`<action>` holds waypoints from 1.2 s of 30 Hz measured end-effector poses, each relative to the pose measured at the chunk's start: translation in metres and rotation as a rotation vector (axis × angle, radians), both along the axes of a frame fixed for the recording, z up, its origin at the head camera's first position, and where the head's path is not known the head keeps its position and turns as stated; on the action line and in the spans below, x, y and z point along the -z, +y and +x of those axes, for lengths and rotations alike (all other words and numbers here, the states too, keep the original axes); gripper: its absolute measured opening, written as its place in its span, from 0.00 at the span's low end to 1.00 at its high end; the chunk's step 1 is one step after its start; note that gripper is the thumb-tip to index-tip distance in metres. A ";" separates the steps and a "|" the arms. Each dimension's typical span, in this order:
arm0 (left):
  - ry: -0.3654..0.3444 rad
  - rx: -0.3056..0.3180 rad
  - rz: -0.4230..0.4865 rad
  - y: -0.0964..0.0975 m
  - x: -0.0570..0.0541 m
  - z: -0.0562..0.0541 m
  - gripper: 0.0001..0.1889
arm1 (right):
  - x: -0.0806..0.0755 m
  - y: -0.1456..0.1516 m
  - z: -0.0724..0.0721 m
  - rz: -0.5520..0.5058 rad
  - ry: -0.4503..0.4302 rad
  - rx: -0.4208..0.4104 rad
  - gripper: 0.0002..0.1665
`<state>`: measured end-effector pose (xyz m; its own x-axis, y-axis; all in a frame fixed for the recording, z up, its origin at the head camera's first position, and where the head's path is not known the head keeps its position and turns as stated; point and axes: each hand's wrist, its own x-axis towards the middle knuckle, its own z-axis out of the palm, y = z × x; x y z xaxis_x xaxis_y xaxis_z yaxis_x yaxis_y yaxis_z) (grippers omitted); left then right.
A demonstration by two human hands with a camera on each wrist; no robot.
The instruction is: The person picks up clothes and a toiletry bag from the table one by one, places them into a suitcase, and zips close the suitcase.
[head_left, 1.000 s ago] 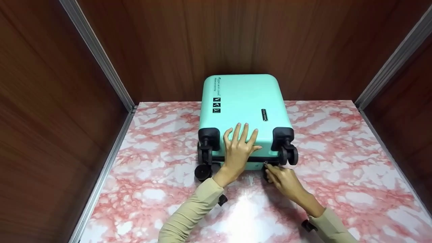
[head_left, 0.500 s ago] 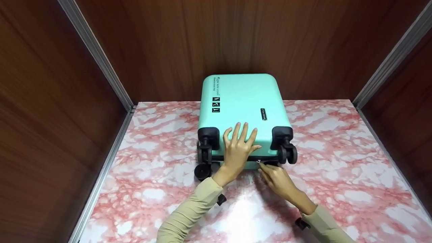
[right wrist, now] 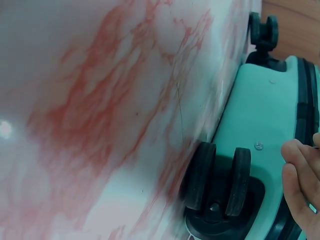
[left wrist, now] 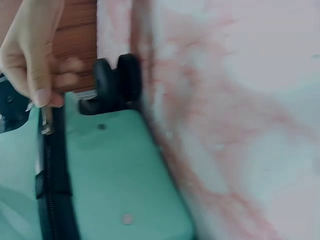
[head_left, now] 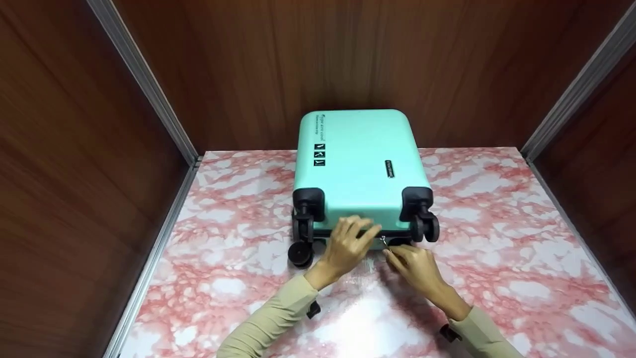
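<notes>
A mint-green hard-shell suitcase (head_left: 357, 149) lies flat, its wheeled end facing me. My right hand (head_left: 417, 268) pinches the metal zipper pull (head_left: 383, 240) on the dark zip band, right of the middle of that end. The left wrist view shows this pull (left wrist: 46, 122) between thumb and fingers, with closed zip teeth running along the band. Beside it, my left hand (head_left: 345, 243) is by the suitcase's end, fingers loosely bent and blurred, holding nothing visible. Whether its fingertips touch the shell I cannot tell. Fingers (right wrist: 300, 170) also show by the zip band in the right wrist view.
Black double wheels (head_left: 425, 226) jut from the suitcase's corners, one set (head_left: 300, 253) low on the left. The red-and-white marbled surface (head_left: 238, 288) spreads around it. Brown wood-look panels (head_left: 338, 54) with metal edge strips (head_left: 149, 84) stand behind and at both sides.
My left hand, spread flat on the shell before, has lifted and drawn back toward me, fingers bending. My right hand has slid the zipper pull leftward, and the pull now hangs outward.
</notes>
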<state>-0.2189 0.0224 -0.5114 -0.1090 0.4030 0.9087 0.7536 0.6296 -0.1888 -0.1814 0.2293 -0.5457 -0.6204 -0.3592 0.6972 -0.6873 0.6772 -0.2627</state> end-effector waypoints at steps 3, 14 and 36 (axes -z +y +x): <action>-0.084 0.071 -0.056 -0.002 0.009 0.006 0.09 | 0.000 -0.004 -0.002 0.011 0.044 -0.004 0.05; -0.834 0.035 -0.028 0.013 0.024 0.018 0.15 | -0.001 -0.015 -0.002 0.083 0.099 0.006 0.07; -1.151 0.097 0.056 0.024 0.020 0.015 0.04 | -0.017 -0.006 0.003 0.300 0.065 0.016 0.15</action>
